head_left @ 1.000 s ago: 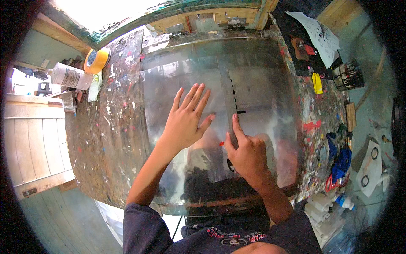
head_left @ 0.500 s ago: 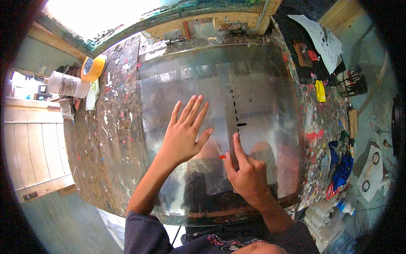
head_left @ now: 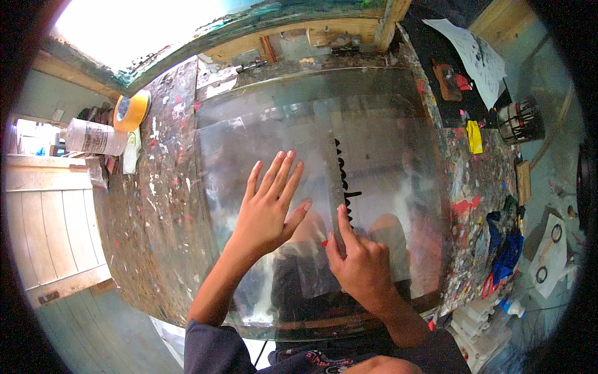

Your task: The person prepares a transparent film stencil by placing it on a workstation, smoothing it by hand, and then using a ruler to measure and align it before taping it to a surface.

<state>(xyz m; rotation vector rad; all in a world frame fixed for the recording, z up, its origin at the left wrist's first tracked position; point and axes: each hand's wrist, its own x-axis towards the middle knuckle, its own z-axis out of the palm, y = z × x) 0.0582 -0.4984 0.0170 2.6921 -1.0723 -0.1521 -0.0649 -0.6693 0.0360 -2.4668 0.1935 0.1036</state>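
Observation:
A glossy, transparent sheet [head_left: 240, 146] lies over a flat, shiny work surface. My left hand [head_left: 268, 215] rests palm down on it, open, with the fingers stretched up and slightly spread. To its right, a long, thin metal ruler [head_left: 334, 177] runs away from me across the sheet. My right hand [head_left: 363, 267] holds the ruler near its closer end, index finger extended along it, thumb at its left side, other fingers curled. Along the ruler's right edge shows a wavy black marking [head_left: 344, 181]. Beside my right thumb is a small red thing [head_left: 324, 243], too small to name.
On the paint-spattered table [head_left: 165, 218] stand a yellow tape roll [head_left: 131, 111] and a plastic container [head_left: 96, 137], far left. At right are a yellow packet [head_left: 474, 137], a blue cloth [head_left: 507, 255] and a wire holder [head_left: 520, 121]. A framed screen [head_left: 187, 22] rises behind.
More of the black marking shows beside the ruler, which my right hand has shifted slightly left off it. My left hand stays flat on the sheet. The whole view has shifted a little.

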